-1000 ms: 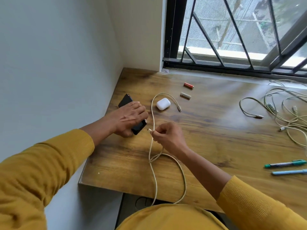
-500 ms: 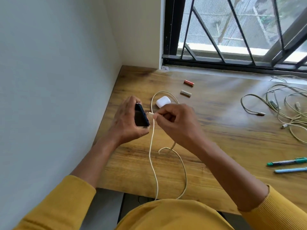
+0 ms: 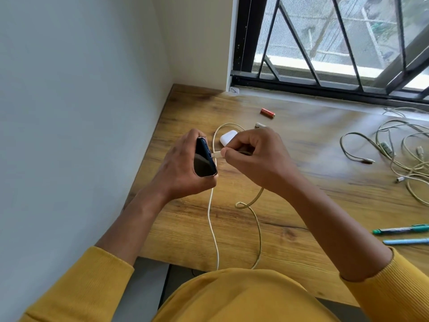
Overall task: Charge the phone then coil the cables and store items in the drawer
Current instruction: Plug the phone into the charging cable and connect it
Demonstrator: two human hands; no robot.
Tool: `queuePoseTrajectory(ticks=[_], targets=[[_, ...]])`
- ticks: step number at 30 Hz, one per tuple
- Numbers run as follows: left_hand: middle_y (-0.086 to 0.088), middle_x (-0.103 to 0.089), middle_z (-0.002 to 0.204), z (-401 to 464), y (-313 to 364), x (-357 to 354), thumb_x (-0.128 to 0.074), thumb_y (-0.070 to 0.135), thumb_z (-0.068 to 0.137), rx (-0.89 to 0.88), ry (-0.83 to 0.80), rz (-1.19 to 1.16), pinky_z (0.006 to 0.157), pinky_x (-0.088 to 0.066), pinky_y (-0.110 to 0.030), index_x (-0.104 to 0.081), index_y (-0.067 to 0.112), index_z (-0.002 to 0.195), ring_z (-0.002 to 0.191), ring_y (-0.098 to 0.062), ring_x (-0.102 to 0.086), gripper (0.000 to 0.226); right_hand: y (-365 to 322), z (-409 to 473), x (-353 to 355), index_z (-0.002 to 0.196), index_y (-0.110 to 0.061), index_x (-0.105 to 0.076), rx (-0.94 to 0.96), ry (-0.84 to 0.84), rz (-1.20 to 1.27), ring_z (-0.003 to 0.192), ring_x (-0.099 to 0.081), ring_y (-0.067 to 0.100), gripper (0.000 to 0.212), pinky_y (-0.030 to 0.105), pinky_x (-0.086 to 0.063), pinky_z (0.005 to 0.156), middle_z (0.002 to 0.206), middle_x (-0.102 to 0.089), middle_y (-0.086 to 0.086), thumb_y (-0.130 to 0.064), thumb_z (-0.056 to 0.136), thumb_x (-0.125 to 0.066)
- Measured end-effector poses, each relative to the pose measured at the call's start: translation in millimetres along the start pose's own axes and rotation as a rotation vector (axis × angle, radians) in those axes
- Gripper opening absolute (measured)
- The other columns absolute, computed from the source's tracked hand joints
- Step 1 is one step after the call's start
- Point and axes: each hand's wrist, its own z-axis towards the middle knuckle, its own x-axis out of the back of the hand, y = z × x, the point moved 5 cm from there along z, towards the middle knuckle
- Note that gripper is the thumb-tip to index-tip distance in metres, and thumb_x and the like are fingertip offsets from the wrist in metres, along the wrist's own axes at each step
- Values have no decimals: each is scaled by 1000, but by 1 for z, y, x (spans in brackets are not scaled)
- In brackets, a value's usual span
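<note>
Holding the phone [image 3: 205, 160] on edge above the desk [image 3: 313, 159] at centre frame, the left hand [image 3: 180, 167] grips it while the right hand [image 3: 256, 159] pinches the plug [image 3: 216, 155] at its port. A tilted plug could jam or slip off; the trailing cable [image 3: 212, 224] might snag the white case [image 3: 227, 138].

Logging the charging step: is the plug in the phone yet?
Cannot tell if seated. The plug meets the phone edge, pinched by the right hand; the left hand holds the phone.
</note>
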Motion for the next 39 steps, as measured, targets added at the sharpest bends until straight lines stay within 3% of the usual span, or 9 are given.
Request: queuePoseTrajectory(ticks=[8, 15, 21, 28, 33, 39], targets=[[7, -49, 112, 2, 13, 6, -89, 38, 73, -14, -50, 36, 75, -51, -29, -39, 32, 120, 103, -17, -51, 69, 4, 5, 4, 69, -19, -75, -22, -34, 8, 49, -51, 0, 22, 10, -35, 48, 53, -60, -21, -14, 91, -79], [9, -49, 110, 4, 19, 8, -87, 40, 72, -25, -64, 128, 72, -39, -19, -40, 33, 124, 101, -14, -49, 71, 2, 5, 10, 73, -13, -77, -67, -73, -1, 41, -45, 2, 19, 11, -30, 43, 44, -53, -20, -14, 92, -78], [10, -49, 111, 6, 24, 7, -87, 43, 71, -47, -56, 200, 76, -46, -25, -41, 32, 126, 101, -14, -49, 72, 3, 5, 13, 70, -15, -76, -73, -54, -47, 41, -43, 4, 20, 14, -31, 43, 43, -52, -20, -17, 90, -80], [13, -47, 106, 10, 22, 5, -84, 47, 66, -48, -57, 267, 81, -54, -39, -39, 35, 121, 99, -15, -48, 72, -3, 4, 5, 66, -2, -69, -20, -14, -170, 48, -38, 10, 25, 21, -31, 45, 57, -59, 13, -16, 85, -79], [12, -46, 105, 11, 17, 3, -85, 44, 66, -52, -94, 295, 80, -49, -34, -37, 37, 117, 99, -15, -46, 70, 4, 7, -5, 64, -9, -71, -57, 0, -186, 48, -44, 10, 22, 28, -43, 54, 50, -55, -2, -14, 85, -76], [9, -47, 110, 13, 16, 7, -85, 34, 69, -54, -137, 310, 86, -37, -30, -44, 29, 122, 103, -14, -44, 67, 12, 11, -21, 70, -9, -75, -92, 18, -187, 53, -49, 11, 17, 29, -41, 53, 59, -64, 1, -15, 86, -74]])
